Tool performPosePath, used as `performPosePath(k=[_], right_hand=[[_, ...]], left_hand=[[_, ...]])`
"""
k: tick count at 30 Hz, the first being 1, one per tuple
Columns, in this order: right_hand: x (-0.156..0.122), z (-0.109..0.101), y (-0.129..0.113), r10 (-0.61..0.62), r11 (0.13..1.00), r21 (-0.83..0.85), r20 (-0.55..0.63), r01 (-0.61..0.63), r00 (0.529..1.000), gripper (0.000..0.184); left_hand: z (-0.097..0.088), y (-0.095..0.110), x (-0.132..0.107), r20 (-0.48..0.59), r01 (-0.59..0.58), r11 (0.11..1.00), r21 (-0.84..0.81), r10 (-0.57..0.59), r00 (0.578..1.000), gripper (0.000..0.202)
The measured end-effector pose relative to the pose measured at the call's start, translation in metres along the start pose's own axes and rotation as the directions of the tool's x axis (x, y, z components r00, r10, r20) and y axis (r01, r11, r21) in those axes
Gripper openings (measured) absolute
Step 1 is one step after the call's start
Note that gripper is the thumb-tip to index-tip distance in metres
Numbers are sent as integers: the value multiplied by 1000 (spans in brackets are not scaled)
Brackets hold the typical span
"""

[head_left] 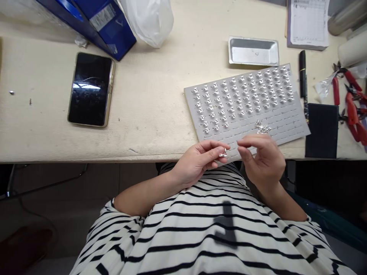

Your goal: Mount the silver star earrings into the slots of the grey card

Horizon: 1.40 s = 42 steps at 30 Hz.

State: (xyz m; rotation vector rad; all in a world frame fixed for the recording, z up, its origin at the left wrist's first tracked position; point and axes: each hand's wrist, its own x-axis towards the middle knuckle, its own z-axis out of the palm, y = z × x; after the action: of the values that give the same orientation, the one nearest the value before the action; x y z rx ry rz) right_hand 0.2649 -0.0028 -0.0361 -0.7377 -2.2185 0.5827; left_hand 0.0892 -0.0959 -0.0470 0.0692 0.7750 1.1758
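My left hand (pixel 202 158) pinches a small silver jewellery piece (pixel 223 154) between thumb and fingers, over the front edge of a grey slotted board (pixel 243 126). Rows of similar silver pieces (pixel 235 94) stand in the slots across the board's far part. A small loose heap of silver pieces (pixel 263 128) lies on its near part, just beyond my right hand (pixel 262 158). That hand is raised close to the left one, with thumb and index fingertips brought together. Whether anything tiny sits between them cannot be made out.
Behind the board lies a shallow metal tray (pixel 254 57). To the right are a black pen (pixel 302 74), a dark flat box (pixel 321 130), red-handled pliers (pixel 352 114) and a notepad (pixel 308 23). Left are a phone (pixel 90 89), a blue box (pixel 106 26) and a white plastic bag (pixel 150 19).
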Motion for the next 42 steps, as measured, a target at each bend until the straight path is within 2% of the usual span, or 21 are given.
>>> performPosePath(k=[9,12,14,18,23,26,29,31,32,33,35,38,42], right_hand=[[-8,-4,-10,-60,996,71,42,57,997,43],[-6,-3,-15,9,994,111,50,-14,999,34],[-6,-3,-18,55,989,138,42,-60,998,27],[-5,-5,-18,24,988,149,38,-29,999,21],[-8,-12,-13,16,983,181,14,-18,1000,20],[-15,-15,-9,155,940,299,60,-166,986,19],[-21,-17,-5,356,794,440,222,-419,908,17],[-22,-19,-2,396,706,495,316,-506,862,17],[-21,-20,-1,390,699,503,327,-508,861,16],[-19,-20,1,383,721,491,307,-490,871,15],[-13,-19,8,355,821,400,200,-407,913,16],[0,-12,23,263,954,137,32,-265,964,15],[11,6,41,159,982,-115,52,-152,986,15]], left_hand=[[4,-2,2,-11,0,1000,28,0,1000,34],[6,-3,1,-15,-31,997,68,32,999,31],[9,-4,-1,-59,-69,991,117,77,995,28],[11,-5,-1,-59,-137,963,232,155,986,18],[15,-5,3,-18,-138,956,258,148,989,12],[17,-6,5,6,-154,949,276,158,987,11],[18,-7,6,22,-161,937,311,162,987,13],[17,-8,7,16,-145,932,333,148,989,12],[16,-8,7,2,-132,932,339,139,990,12],[15,-8,7,-18,-116,934,338,130,991,15],[14,-9,7,-46,-87,941,328,108,993,25],[11,-8,7,-33,-55,940,338,71,997,26],[9,-7,7,-17,-43,935,352,53,998,23]])
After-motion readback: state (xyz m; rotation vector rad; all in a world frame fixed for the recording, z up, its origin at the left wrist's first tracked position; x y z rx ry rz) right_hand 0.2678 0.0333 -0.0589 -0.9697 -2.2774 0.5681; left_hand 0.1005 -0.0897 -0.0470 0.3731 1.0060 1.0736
